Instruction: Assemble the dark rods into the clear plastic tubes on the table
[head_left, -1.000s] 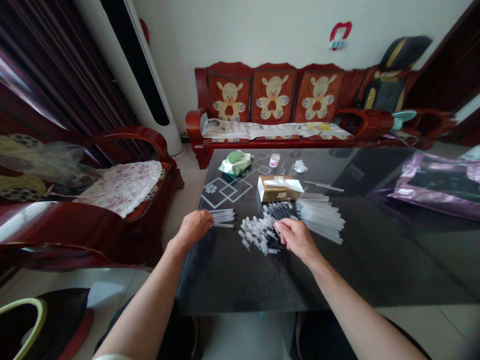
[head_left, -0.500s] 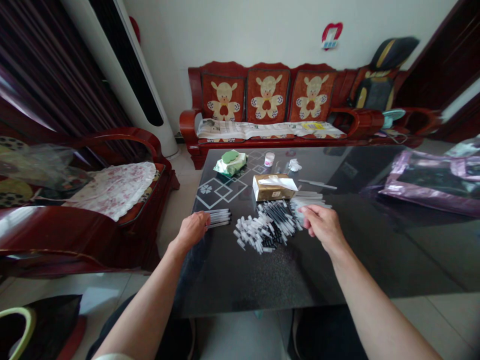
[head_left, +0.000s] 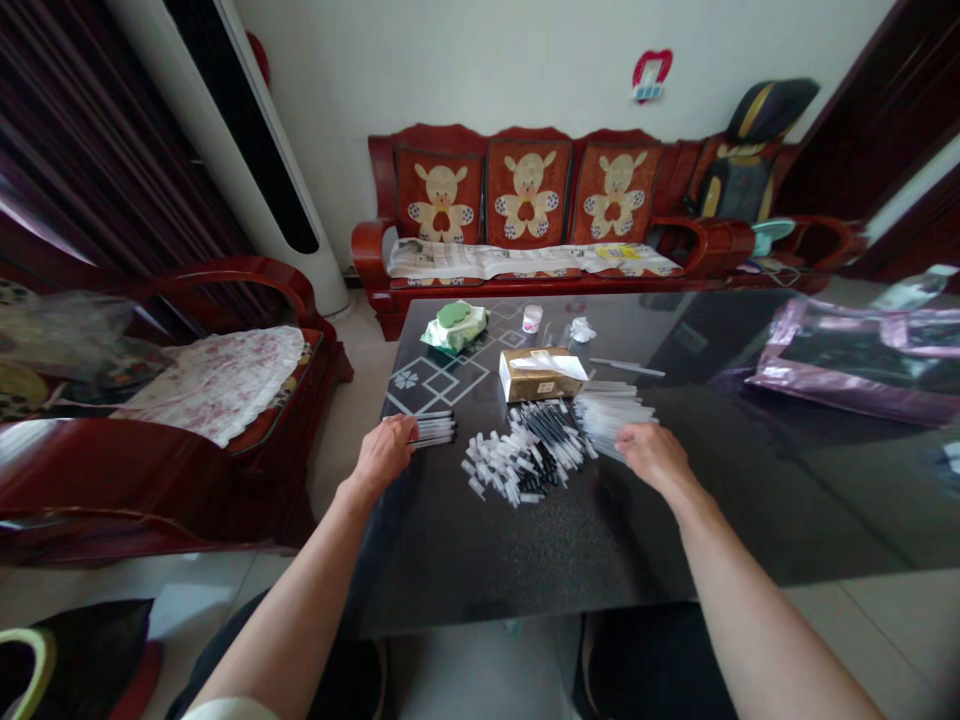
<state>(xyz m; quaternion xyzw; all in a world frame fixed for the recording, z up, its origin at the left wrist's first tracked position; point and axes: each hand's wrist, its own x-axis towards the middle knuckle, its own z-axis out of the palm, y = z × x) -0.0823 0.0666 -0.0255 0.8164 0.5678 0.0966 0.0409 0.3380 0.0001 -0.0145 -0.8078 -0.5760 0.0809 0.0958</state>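
Observation:
My left hand (head_left: pixel 385 452) is closed at the left ends of a small row of pens (head_left: pixel 435 429) with clear barrels and dark tips. My right hand (head_left: pixel 654 455) has its fingers pinched together at the lower right edge of a fan of clear pen barrels (head_left: pixel 611 408); the exact grip is partly hidden. Between my hands lie a heap of whitish translucent pen caps (head_left: pixel 499 463), several black small parts (head_left: pixel 541 468), and a bundle of dark pen refills (head_left: pixel 549 424).
A gold tissue box (head_left: pixel 541 385) stands just behind the pen parts. Farther back on the dark table (head_left: pixel 525 570) are a green wipes pack (head_left: pixel 455 325), a small white tub (head_left: pixel 532 318) and crumpled tissue (head_left: pixel 581 329). A clear purple-edged bag (head_left: pixel 847 360) lies at right.
My right hand has moved slightly right and down, and more of the clear barrels shows. My left hand stays at the pen row. The whole view has shifted a little.

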